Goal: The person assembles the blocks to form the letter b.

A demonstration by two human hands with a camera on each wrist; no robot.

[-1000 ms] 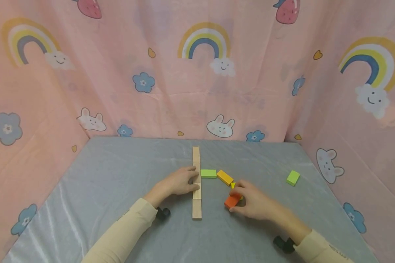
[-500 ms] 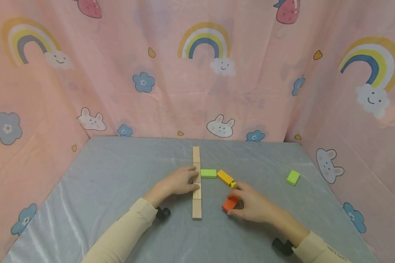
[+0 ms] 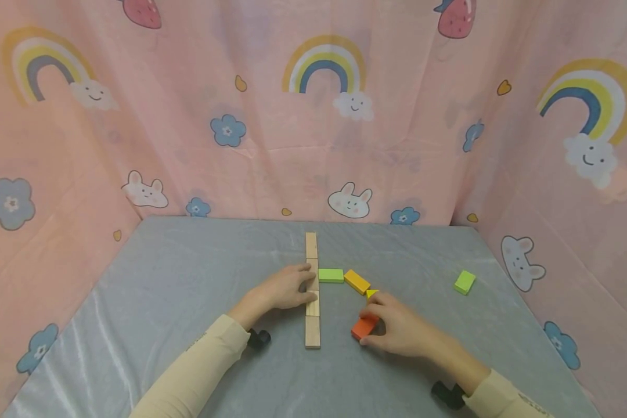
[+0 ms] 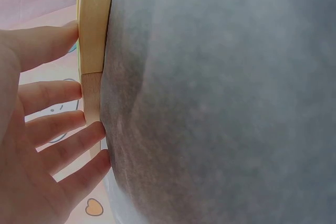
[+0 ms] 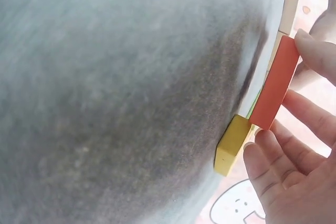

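A straight row of plain wooden blocks (image 3: 312, 332) runs away from the person. My left hand (image 3: 284, 288) rests at the row's left side, its extended fingertips on the middle blocks; the left wrist view shows the fingers spread along the wood (image 4: 94, 30). Between thumb and fingers, my right hand (image 3: 404, 328) pinches a red-orange block (image 3: 364, 328). In the right wrist view one end of this block meets a yellow block (image 5: 233, 142). From the row a green block (image 3: 331, 276) and an orange block (image 3: 357, 282) lead to a yellow piece (image 3: 371, 294), partly hidden by the right hand.
Another green block (image 3: 465, 283) lies apart at the right of the grey cloth-covered table (image 3: 198, 255). A pink patterned curtain (image 3: 271, 168) closes off the back and both sides.
My right hand has shifted the red-orange block slightly toward the person and to the left, showing more of the yellow piece. The left hand has stayed in place.
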